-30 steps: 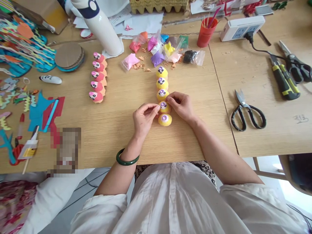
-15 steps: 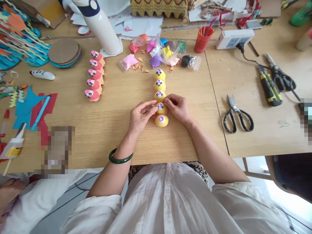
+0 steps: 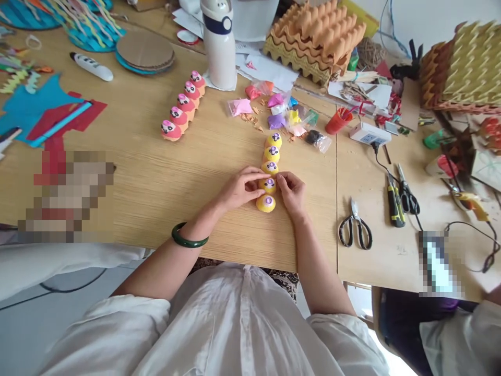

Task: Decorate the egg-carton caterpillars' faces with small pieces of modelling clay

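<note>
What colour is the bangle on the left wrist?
The bangle is glossy dark green, shown best in the head view.

— where's there room to pass?
— left of the yellow clay row [image 3: 270, 172], a long stretch of the bench [image 3: 156, 193] runs up to the pink clay figures [image 3: 183, 104].
— and to the right?
— a way across to the scissors [image 3: 355, 227], but clay packets [image 3: 279, 117] stand beyond the row's far end. the blurred patch [image 3: 66, 196] might hide something too, hard to say.
</note>
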The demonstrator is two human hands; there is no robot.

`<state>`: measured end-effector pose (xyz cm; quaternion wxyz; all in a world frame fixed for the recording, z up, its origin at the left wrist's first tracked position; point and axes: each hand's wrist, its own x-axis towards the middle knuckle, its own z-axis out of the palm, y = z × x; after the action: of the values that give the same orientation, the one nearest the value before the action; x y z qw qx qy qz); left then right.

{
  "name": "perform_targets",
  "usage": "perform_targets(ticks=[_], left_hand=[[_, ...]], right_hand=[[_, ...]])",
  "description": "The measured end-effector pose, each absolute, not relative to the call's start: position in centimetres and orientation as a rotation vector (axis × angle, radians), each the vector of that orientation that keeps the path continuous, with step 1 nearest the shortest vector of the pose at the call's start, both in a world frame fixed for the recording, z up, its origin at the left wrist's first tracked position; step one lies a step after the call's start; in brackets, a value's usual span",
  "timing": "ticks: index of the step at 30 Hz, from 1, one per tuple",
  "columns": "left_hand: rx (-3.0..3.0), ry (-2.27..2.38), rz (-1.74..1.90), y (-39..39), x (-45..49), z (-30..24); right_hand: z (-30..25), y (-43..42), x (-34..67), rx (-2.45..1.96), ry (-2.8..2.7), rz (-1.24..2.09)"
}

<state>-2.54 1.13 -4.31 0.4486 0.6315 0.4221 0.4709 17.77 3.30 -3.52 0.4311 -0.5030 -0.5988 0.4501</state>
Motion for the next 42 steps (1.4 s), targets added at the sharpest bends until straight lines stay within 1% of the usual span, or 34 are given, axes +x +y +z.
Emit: perform_targets(ticks=[7, 14, 18, 22, 27, 32, 42], left_hand=[[1.73, 1.128, 1.185, 0.7, -2.2, -4.4], [1.923, 1.233, 1.306, 0.0, -1.8, -3.7], [1.767, 1.045, 1.351, -0.1, -1.5, -3.6], [1.602, 0.923, 1.391, -0.5, -0.9, -3.0], [1.603, 0.893, 1.427, -0.9, -0.9, -2.3], [1.482, 0.88, 1.481, -1.0, -0.9, -2.0], [1.366, 0.907, 1.481, -1.0, -0.8, -2.1]], right_hand=[[-3.5, 3.0, 17.9, -1.21, -1.572, 1.155], [-3.4, 2.5, 18.1, -1.109, -1.462, 1.245], [-3.7, 2.5, 18.0, -1.058, -1.476, 1.215], [-3.9, 2.4, 17.8, -1.006, -1.484, 1.309], [-4.1, 2.2, 17.2, -0.966, -1.46, 1.363], [-3.8, 1.9, 16.6, -0.95, -1.437, 1.393], [-3.9, 1.8, 16.6, -0.911, -1.482, 1.35]])
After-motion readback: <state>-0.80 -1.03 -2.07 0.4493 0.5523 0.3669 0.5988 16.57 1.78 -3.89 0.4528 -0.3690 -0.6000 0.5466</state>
